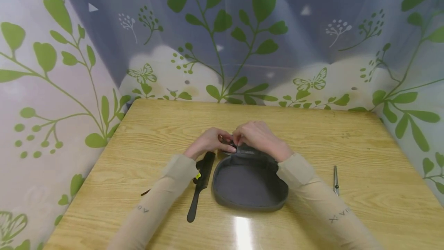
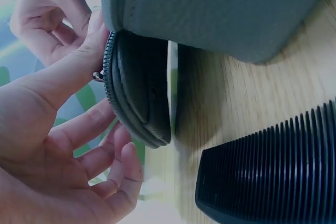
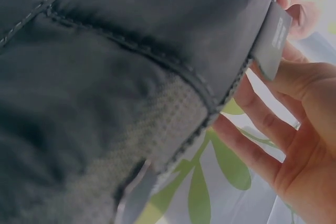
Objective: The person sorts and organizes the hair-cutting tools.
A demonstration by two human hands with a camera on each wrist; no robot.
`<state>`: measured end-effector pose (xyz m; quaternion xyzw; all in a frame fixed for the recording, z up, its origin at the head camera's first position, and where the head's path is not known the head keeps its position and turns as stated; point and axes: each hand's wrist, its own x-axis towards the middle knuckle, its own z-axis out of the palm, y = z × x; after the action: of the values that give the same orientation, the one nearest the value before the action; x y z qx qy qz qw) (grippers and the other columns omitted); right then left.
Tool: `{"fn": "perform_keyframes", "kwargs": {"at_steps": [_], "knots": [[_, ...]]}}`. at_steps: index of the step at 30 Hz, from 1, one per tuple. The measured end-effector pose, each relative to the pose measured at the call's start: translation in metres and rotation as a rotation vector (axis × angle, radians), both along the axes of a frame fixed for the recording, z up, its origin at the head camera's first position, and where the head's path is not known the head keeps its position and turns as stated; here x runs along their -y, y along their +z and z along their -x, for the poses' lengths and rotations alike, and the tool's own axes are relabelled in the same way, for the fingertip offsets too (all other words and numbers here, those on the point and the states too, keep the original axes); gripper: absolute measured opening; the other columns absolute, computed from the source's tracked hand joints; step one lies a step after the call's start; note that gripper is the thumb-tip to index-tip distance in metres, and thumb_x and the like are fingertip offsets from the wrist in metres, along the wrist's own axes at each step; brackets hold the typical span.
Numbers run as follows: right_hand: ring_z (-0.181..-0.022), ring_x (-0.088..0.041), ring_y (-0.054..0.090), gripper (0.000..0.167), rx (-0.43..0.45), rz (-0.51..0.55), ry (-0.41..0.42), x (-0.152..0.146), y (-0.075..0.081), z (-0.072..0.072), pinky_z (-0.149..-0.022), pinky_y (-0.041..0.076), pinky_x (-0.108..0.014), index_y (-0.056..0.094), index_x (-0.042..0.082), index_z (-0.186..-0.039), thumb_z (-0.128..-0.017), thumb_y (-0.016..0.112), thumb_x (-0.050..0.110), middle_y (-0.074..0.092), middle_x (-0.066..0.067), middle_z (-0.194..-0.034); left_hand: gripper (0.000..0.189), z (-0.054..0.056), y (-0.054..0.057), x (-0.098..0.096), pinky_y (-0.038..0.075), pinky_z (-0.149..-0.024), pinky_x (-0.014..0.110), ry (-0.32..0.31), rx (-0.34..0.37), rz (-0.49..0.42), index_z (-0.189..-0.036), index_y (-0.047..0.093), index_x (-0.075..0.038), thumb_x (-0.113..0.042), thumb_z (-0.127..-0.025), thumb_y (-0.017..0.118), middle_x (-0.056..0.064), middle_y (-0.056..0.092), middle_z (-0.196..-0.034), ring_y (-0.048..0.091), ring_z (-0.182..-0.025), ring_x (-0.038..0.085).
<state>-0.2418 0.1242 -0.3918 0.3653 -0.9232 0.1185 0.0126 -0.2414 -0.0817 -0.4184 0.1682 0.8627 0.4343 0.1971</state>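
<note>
A dark grey zippered case (image 1: pixel 249 188) lies unfolded on the table, its lid (image 1: pixel 254 151) raised at the far side. My left hand (image 1: pixel 209 141) grips the lid's left part, thumb over the zipper edge (image 2: pixel 108 61) and the other fingers behind. A small reddish-brown loop (image 1: pixel 220 137) shows by its fingers; its kind is unclear. Close beside, my right hand (image 1: pixel 258 136) pinches at the lid's upper edge. In the right wrist view its thumb lies against a small grey flap (image 3: pixel 271 40) at the zipper edge. The right fingertips are partly hidden.
A black handled comb (image 1: pixel 201 190) lies left of the case. A black item with a yellow sticker (image 1: pixel 198 175) is partly under the left sleeve. A thin dark red tip (image 1: pixel 145 192) shows farther left. Silver scissors (image 1: pixel 335 178) lie at right, partly covered by the sleeve.
</note>
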Motion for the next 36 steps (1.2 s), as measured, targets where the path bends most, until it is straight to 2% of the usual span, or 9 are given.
{"fn": "perform_keyframes", "kwargs": {"at_steps": [3,6,13,20,25,30,33,36], "knots": [[-0.056,-0.005,0.051,0.018,-0.001,0.0,-0.003,0.0,-0.001,0.0,-0.05,0.039,-0.025,0.072,0.029,-0.076,-0.088,0.08,0.018,0.069,0.014,-0.079,0.043,-0.001,0.0,-0.001,0.042,-0.059,0.026,0.016,0.002,-0.002,-0.122,0.074,-0.012,-0.026,-0.083,0.086,0.004,0.073,-0.111,0.053,-0.08,0.018],[-0.057,-0.005,0.051,0.017,0.011,0.0,0.0,0.001,-0.001,0.0,-0.05,0.039,-0.025,0.073,0.028,-0.077,-0.088,0.08,0.017,0.07,0.013,-0.08,0.043,-0.001,-0.001,-0.002,0.044,-0.061,0.026,0.021,0.01,0.003,-0.122,0.074,-0.012,-0.026,-0.084,0.086,0.003,0.073,-0.114,0.055,-0.082,0.017],[-0.068,-0.008,0.061,0.011,0.073,-0.006,0.019,0.0,0.006,0.0,-0.062,0.05,-0.029,0.076,0.023,-0.083,-0.085,0.082,0.015,0.073,0.008,-0.084,0.045,-0.001,-0.002,0.0,0.053,-0.082,0.032,-0.03,0.012,0.01,-0.128,0.071,-0.009,-0.027,-0.088,0.082,0.008,0.071,-0.123,0.064,-0.104,0.021],[-0.069,-0.009,0.061,0.006,0.102,-0.037,0.018,0.0,0.009,0.002,-0.065,0.052,-0.031,0.077,0.019,-0.084,-0.085,0.082,0.016,0.073,0.007,-0.084,0.039,-0.005,0.001,0.0,0.052,-0.095,0.039,-0.027,0.051,-0.038,-0.132,0.069,-0.012,-0.028,-0.096,0.072,0.008,0.068,-0.131,0.063,-0.118,0.025],[-0.071,-0.01,0.063,0.005,0.127,-0.045,0.027,-0.001,0.012,0.005,-0.067,0.053,-0.032,0.078,0.02,-0.083,-0.085,0.082,0.018,0.074,0.007,-0.085,0.037,-0.009,0.003,0.0,0.053,-0.094,0.038,-0.028,0.018,-0.04,-0.131,0.069,-0.008,-0.024,-0.098,0.069,0.011,0.069,-0.129,0.064,-0.118,0.027],[-0.085,-0.014,0.068,0.004,0.156,-0.037,0.009,-0.011,0.019,0.004,-0.074,0.055,-0.037,0.079,0.022,-0.094,-0.089,0.079,0.022,0.076,0.008,-0.095,0.035,-0.011,0.002,0.001,0.053,-0.092,0.038,-0.015,-0.036,0.001,-0.129,0.07,-0.008,-0.025,-0.098,0.069,0.009,0.07,-0.125,0.064,-0.115,0.026],[-0.085,-0.016,0.069,0.008,0.127,-0.01,-0.044,-0.026,0.03,0.0,-0.073,0.055,-0.04,0.079,0.021,-0.099,-0.093,0.075,0.024,0.076,0.006,-0.099,0.034,-0.013,0.0,0.002,0.054,-0.091,0.038,0.006,-0.048,0.002,-0.128,0.07,-0.01,-0.026,-0.098,0.069,0.008,0.07,-0.124,0.063,-0.116,0.025],[-0.082,-0.018,0.07,0.009,0.057,0.034,-0.104,-0.045,0.042,-0.008,-0.071,0.055,-0.041,0.079,0.018,-0.099,-0.095,0.073,0.023,0.077,0.002,-0.097,0.033,-0.017,-0.002,0.006,0.055,-0.087,0.037,0.014,-0.088,-0.008,-0.128,0.07,-0.01,-0.025,-0.099,0.069,0.008,0.069,-0.126,0.062,-0.118,0.026]]}}
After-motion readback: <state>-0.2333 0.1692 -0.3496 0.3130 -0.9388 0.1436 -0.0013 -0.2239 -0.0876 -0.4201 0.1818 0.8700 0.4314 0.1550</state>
